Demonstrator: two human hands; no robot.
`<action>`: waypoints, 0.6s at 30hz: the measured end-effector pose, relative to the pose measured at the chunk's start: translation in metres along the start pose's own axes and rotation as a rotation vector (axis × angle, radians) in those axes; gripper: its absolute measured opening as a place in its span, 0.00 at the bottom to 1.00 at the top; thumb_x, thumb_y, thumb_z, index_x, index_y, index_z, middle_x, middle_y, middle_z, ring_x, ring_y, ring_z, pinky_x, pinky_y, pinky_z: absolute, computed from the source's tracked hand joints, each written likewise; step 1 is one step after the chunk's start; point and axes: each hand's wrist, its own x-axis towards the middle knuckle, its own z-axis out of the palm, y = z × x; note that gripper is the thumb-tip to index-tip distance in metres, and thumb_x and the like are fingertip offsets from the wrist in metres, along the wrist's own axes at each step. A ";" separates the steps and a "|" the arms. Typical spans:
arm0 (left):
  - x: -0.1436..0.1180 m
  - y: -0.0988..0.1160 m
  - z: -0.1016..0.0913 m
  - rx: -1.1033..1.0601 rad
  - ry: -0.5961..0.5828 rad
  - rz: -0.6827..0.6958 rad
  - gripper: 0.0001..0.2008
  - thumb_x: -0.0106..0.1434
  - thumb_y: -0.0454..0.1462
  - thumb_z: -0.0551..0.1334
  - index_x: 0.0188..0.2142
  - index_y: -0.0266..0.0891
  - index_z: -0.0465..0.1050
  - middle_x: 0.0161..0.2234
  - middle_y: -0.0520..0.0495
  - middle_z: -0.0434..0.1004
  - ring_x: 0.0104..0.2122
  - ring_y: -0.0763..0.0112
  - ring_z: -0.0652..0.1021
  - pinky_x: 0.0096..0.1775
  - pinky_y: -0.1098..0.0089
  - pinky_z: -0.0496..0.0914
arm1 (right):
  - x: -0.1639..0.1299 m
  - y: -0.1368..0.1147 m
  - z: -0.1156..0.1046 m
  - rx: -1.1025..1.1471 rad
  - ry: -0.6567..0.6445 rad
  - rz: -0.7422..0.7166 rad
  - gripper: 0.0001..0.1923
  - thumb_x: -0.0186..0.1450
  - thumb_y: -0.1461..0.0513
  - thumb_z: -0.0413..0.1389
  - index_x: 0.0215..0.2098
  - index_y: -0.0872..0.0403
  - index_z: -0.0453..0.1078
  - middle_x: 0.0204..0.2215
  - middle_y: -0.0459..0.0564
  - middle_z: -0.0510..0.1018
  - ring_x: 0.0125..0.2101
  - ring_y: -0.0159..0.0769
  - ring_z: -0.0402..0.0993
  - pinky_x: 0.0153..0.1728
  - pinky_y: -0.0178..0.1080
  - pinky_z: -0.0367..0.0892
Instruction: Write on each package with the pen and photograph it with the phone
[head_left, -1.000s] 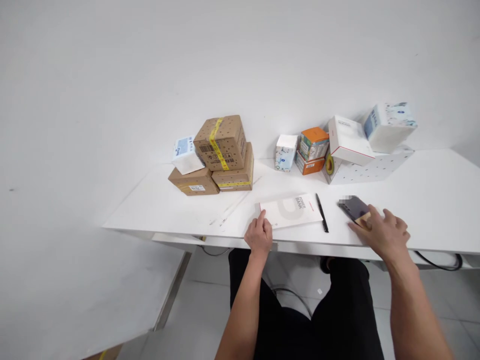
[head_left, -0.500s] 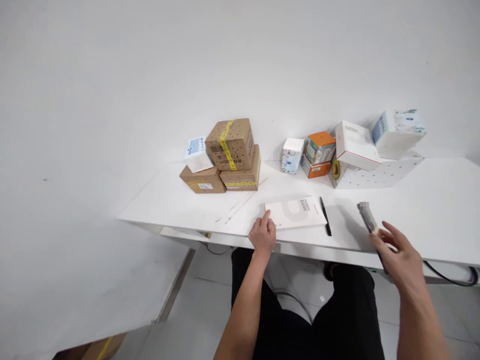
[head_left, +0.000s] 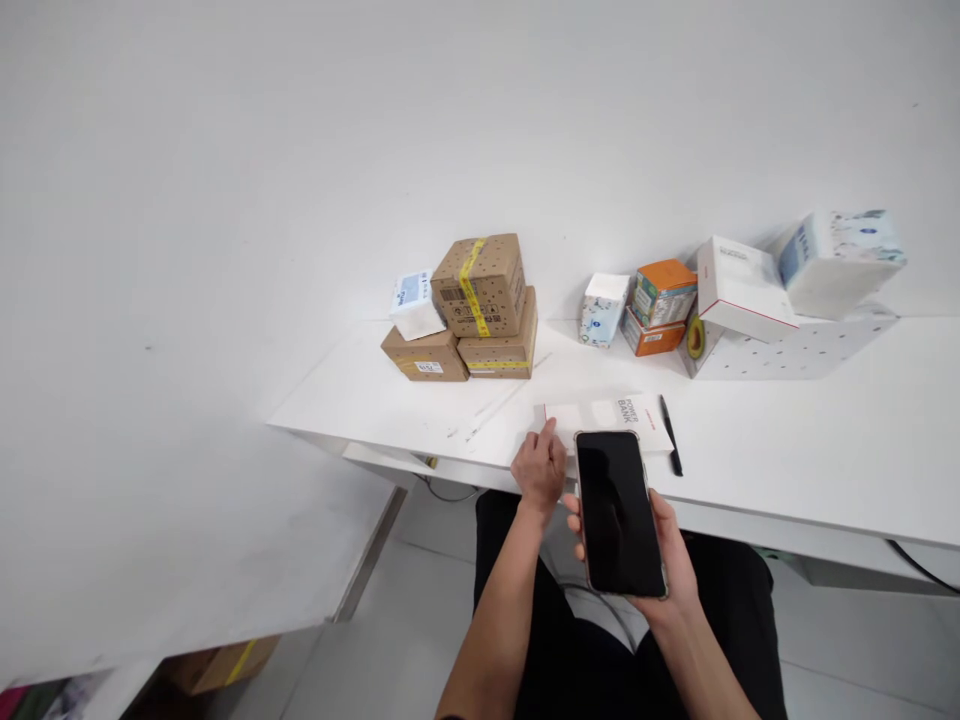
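A black-screened smartphone (head_left: 619,515) in a clear case lies in my right hand (head_left: 667,550), the fingers wrapped round its edges and its screen facing up. It is held above the desk's front edge and my lap. My left hand (head_left: 541,465) rests at that edge with curled fingers, the index fingertip touching the left corner of a flat white power bank box (head_left: 592,415). The phone's top covers part of this box. Just right of the box lies a black pen (head_left: 672,440).
Brown cartons (head_left: 480,285) with yellow tape and a tissue pack (head_left: 414,303) are stacked at the back left. Farther right stand another tissue pack (head_left: 604,310), orange boxes (head_left: 664,293), and a spotted white box (head_left: 795,350) bearing a white box (head_left: 746,285) and a large tissue pack (head_left: 840,260).
My right hand has brought the phone leftward and closer, turning it from edge-on to screen up. The left hand stays at the box. The view has shifted slightly.
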 end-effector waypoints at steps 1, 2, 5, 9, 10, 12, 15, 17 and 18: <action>0.000 0.000 -0.001 0.007 -0.009 -0.009 0.16 0.67 0.38 0.53 0.51 0.46 0.72 0.32 0.49 0.75 0.29 0.72 0.74 0.28 0.73 0.60 | 0.001 -0.001 0.003 -0.008 -0.011 0.008 0.30 0.64 0.44 0.47 0.49 0.56 0.74 0.46 0.59 0.79 0.44 0.46 0.77 0.44 0.48 0.70; 0.000 0.001 -0.002 0.012 -0.022 -0.018 0.16 0.67 0.38 0.53 0.51 0.46 0.72 0.31 0.49 0.75 0.29 0.72 0.74 0.28 0.73 0.60 | 0.002 -0.001 0.006 -0.014 -0.016 0.009 0.30 0.63 0.43 0.47 0.49 0.55 0.74 0.46 0.59 0.79 0.44 0.47 0.76 0.45 0.49 0.69; 0.001 0.003 -0.005 0.011 -0.061 -0.047 0.16 0.67 0.38 0.53 0.52 0.48 0.71 0.30 0.50 0.74 0.28 0.72 0.73 0.27 0.73 0.59 | 0.005 -0.003 0.014 -0.016 -0.024 0.006 0.29 0.63 0.44 0.48 0.49 0.54 0.74 0.46 0.59 0.79 0.45 0.49 0.76 0.47 0.53 0.67; 0.001 0.003 -0.007 0.016 -0.090 -0.031 0.15 0.67 0.38 0.54 0.52 0.48 0.70 0.31 0.49 0.74 0.29 0.70 0.73 0.27 0.72 0.60 | 0.009 -0.002 0.021 -0.002 -0.043 0.008 0.27 0.63 0.45 0.48 0.46 0.54 0.75 0.46 0.60 0.79 0.46 0.50 0.75 0.47 0.55 0.68; 0.001 0.003 -0.007 0.021 -0.094 -0.021 0.15 0.67 0.38 0.54 0.52 0.48 0.70 0.31 0.49 0.74 0.29 0.69 0.73 0.27 0.72 0.60 | 0.009 -0.002 0.023 0.001 -0.046 0.010 0.27 0.64 0.45 0.47 0.46 0.54 0.75 0.46 0.60 0.79 0.46 0.50 0.75 0.47 0.55 0.68; 0.000 0.001 -0.006 0.032 -0.091 -0.008 0.15 0.67 0.39 0.54 0.52 0.47 0.69 0.31 0.49 0.73 0.29 0.69 0.73 0.27 0.71 0.60 | 0.011 -0.002 0.024 -0.003 -0.048 0.011 0.26 0.64 0.46 0.47 0.46 0.55 0.75 0.45 0.60 0.79 0.45 0.50 0.76 0.46 0.55 0.68; 0.000 0.000 -0.005 0.032 -0.066 -0.016 0.14 0.68 0.39 0.53 0.50 0.48 0.70 0.29 0.50 0.72 0.27 0.71 0.72 0.26 0.72 0.60 | 0.013 -0.005 0.025 -0.014 -0.036 0.001 0.26 0.64 0.46 0.48 0.46 0.55 0.75 0.44 0.59 0.80 0.44 0.49 0.76 0.46 0.55 0.69; 0.001 0.001 -0.005 0.031 -0.059 -0.019 0.14 0.68 0.39 0.53 0.50 0.48 0.70 0.29 0.51 0.72 0.27 0.72 0.72 0.26 0.73 0.60 | 0.014 -0.006 0.024 -0.013 -0.023 -0.009 0.25 0.63 0.47 0.49 0.46 0.55 0.75 0.43 0.58 0.80 0.44 0.50 0.77 0.46 0.55 0.69; 0.001 0.001 -0.006 0.033 -0.061 -0.016 0.14 0.68 0.39 0.53 0.51 0.48 0.70 0.29 0.51 0.72 0.27 0.72 0.72 0.26 0.73 0.60 | 0.014 -0.007 0.024 -0.015 -0.019 -0.011 0.25 0.63 0.47 0.49 0.46 0.55 0.75 0.43 0.58 0.80 0.44 0.50 0.77 0.46 0.54 0.69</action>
